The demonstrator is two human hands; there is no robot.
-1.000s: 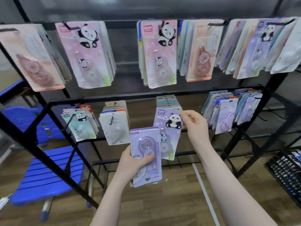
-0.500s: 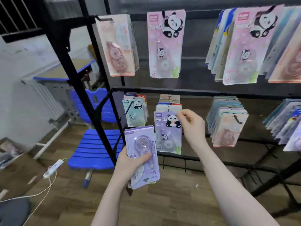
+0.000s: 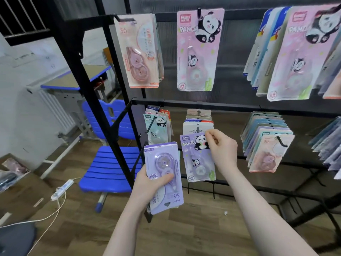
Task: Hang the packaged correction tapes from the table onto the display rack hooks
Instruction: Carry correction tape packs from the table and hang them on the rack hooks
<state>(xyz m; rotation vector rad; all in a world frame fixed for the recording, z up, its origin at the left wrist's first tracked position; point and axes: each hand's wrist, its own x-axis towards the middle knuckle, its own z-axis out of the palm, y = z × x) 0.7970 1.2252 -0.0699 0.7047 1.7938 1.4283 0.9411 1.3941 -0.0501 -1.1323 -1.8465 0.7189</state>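
Observation:
My left hand [image 3: 150,183] grips a small stack of packaged correction tapes [image 3: 163,176], the front one purple and upside down, held low in front of the black display rack [image 3: 103,100]. My right hand [image 3: 222,150] pinches the top right corner of a purple panda correction tape pack [image 3: 198,157] at the front of a lower-row hook [image 3: 197,129] full of packs. Whether that pack hangs on the hook or only from my fingers, I cannot tell.
Other hooks carry more packs: pink panda [image 3: 198,50] and peach [image 3: 139,52] above, green panda [image 3: 156,131] and peach [image 3: 267,154] in the lower row. A blue chair [image 3: 110,169] and a desk [image 3: 73,80] stand left of the rack. A power strip [image 3: 61,189] lies on the wooden floor.
My view has swung left, so the rack's left post and the blue chair now sit near the centre. Both hands keep their grips on the same packs; the right fingers shifted slightly at the pack's top.

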